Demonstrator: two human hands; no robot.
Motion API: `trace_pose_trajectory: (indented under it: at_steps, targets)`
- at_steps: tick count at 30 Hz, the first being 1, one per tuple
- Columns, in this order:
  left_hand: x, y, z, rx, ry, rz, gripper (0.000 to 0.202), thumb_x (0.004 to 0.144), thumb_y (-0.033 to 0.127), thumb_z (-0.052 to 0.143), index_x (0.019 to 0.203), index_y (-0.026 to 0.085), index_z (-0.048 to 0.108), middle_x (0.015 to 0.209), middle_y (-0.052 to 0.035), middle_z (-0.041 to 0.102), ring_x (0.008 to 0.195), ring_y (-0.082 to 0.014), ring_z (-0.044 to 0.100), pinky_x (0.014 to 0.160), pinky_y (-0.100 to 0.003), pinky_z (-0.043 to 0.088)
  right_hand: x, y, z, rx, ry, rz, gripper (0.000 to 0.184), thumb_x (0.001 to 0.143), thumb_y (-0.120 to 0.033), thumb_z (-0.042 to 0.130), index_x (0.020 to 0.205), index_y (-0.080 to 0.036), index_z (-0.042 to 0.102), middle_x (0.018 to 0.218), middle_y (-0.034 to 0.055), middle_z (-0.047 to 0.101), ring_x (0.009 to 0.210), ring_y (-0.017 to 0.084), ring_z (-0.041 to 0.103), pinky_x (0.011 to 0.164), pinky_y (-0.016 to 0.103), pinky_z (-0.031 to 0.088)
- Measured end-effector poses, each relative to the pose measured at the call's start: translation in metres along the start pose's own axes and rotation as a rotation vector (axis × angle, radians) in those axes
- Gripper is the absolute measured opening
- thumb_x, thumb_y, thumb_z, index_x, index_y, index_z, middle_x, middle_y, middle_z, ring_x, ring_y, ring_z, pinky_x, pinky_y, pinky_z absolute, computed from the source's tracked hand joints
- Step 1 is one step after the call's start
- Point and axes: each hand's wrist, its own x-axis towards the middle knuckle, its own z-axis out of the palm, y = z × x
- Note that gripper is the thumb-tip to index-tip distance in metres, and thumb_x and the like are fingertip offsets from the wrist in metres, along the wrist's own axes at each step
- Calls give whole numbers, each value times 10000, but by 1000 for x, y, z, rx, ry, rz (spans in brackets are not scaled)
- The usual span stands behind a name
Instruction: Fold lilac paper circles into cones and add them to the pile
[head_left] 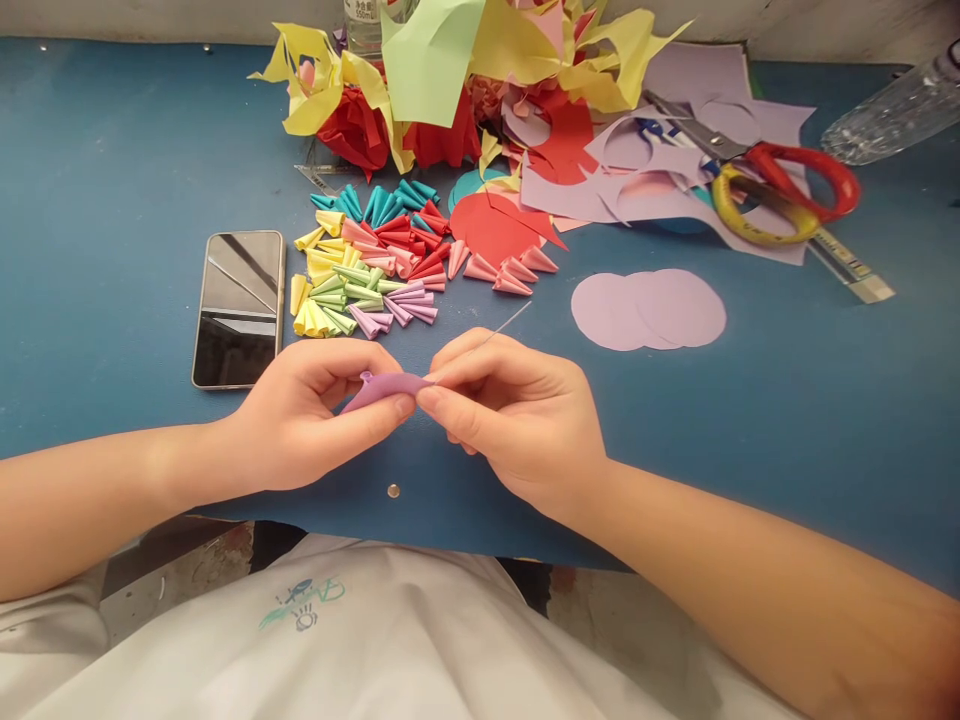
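Observation:
My left hand (315,415) and my right hand (517,420) meet over the near part of the blue table (112,250). Both pinch a small rolled piece of lilac paper (386,388), the left holding its wide end, the right its narrow end. A thin metal needle or wire (506,323) sticks up and to the right from between my right fingers. Just beyond the hands lies a heap of small rolled paper cones (375,265) in teal, red, pink, yellow, green and lilac.
A smartphone (240,307) lies face up at the left. Two overlapping lilac paper circles (649,310) lie to the right. Behind them are paper scraps (525,90), red and yellow scissors (780,185), a ruler (855,270) and a clear plastic bottle (892,110).

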Motion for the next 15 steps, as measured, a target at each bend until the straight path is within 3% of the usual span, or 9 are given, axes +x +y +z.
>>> trace_pose_trajectory:
  at_steps: [6,15]
  targets:
    - [-1,2,2,46,9,-20,201,967,292,742,818,158,737,771,-33,744,676,-138,626,583,-246,483,1,-1,1,30,4,-21,144,887,-168,856,797,-240,770,831,6,707,705,133,655,551,279,529]
    - [-2,2,2,65,7,26,201,980,262,715,813,153,715,763,-26,721,674,-125,606,597,-242,484,0,0,4,11,29,-58,143,874,-156,855,802,-233,758,820,1,696,675,121,622,532,274,493]
